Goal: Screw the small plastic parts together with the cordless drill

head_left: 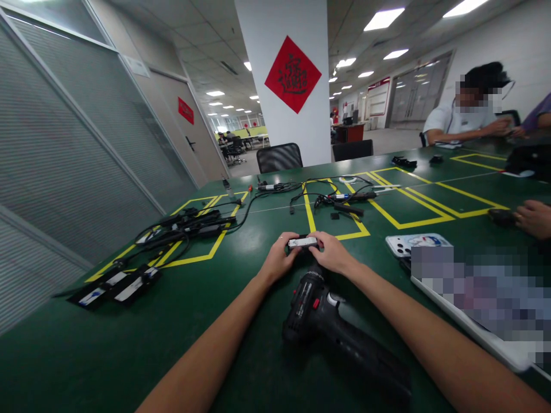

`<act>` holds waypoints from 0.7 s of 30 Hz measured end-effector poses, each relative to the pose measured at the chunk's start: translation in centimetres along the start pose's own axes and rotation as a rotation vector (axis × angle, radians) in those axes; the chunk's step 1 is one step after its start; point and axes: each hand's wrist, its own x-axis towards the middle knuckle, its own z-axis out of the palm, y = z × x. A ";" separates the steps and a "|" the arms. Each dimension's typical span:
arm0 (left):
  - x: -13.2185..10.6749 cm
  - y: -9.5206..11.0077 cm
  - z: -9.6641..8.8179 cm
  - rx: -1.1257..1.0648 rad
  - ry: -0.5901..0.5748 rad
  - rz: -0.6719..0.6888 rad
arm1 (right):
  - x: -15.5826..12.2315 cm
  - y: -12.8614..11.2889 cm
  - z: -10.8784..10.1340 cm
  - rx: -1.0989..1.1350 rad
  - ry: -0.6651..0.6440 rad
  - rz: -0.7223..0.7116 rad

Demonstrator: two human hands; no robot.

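Note:
Between my two hands is a small, oblong black-and-silver piece [303, 242], too small to identify. My left hand [279, 256] pinches its left end, and my right hand [330, 251] grips the right end with thumb and fingers. A black cordless drill [318, 312] lies on its side on the green table [241, 344], between my forearms. Its chuck points away from me, just below the held piece. What the fingertips cover on the piece is hidden.
Black cables and adapters [202, 223] lie tangled at left, near two flat black pieces [129, 287]. More cables and tools [344, 198] sit farther back. On the right are a phone [417, 244] and a blurred device. Another person's hand [534, 218] touches the table at far right.

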 end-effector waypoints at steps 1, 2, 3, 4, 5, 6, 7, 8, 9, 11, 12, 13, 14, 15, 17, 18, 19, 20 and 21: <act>0.0 0.1 0.0 -0.017 -0.008 -0.023 | 0.0 0.0 0.1 0.000 -0.020 -0.014; 0.0 0.1 -0.1 -0.034 -0.023 -0.044 | 0.1 0.1 0.2 0.002 -0.030 -0.021; 0.1 0.0 0.0 -0.050 -0.042 -0.061 | 0.1 0.1 0.3 0.005 -0.032 -0.022; 0.1 -0.1 0.0 -0.064 -0.062 -0.078 | 0.1 0.2 0.4 0.011 -0.027 -0.020; 0.1 -0.3 0.1 -0.075 -0.075 -0.098 | 0.2 0.2 0.5 0.019 -0.017 -0.015; 0.2 -0.5 0.2 -0.083 -0.082 -0.122 | 0.2 0.3 0.5 0.030 -0.002 -0.009; 0.3 -0.7 0.2 -0.090 -0.086 -0.148 | 0.2 0.3 0.5 0.043 0.021 0.000; 0.4 -0.9 0.1 -0.097 -0.089 -0.170 | 0.3 0.3 0.5 0.057 0.050 0.012; 0.6 -1.0 -0.1 -0.099 -0.089 -0.189 | 0.3 0.4 0.5 0.071 0.087 0.027; 1.0 -1.0 -1.0 -0.068 -0.102 -0.234 | 0.5 0.6 0.5 0.096 0.164 0.063; 1.1 -0.9 -1.7 -0.031 -0.118 -0.267 | 0.5 0.8 0.5 0.105 0.199 0.083; 1.0 -0.8 -2.6 0.017 -0.156 -0.308 | 0.6 1.0 0.5 0.111 0.228 0.101; 0.8 -0.5 -3.7 0.067 -0.208 -0.352 | 0.6 1.3 0.6 0.115 0.248 0.117; 0.3 -0.3 -4.9 0.111 -0.267 -0.392 | 0.7 1.7 0.6 0.117 0.262 0.131; -1.7 -0.2 -7.9 0.194 -0.372 -0.452 | 0.8 2.3 0.9 0.113 0.274 0.152; -3.3 -0.4 -9.6 0.247 -0.379 -0.486 | 0.8 2.6 1.1 0.110 0.275 0.161; -5.2 -0.7 -11.4 0.311 -0.348 -0.544 | 0.9 2.9 1.2 0.105 0.274 0.169; -7.3 -1.2 -13.4 0.363 -0.321 -0.605 | 0.9 3.1 1.4 0.099 0.272 0.176; -9.6 -1.8 -15.4 0.401 -0.306 -0.663 | 0.9 3.2 1.6 0.092 0.271 0.181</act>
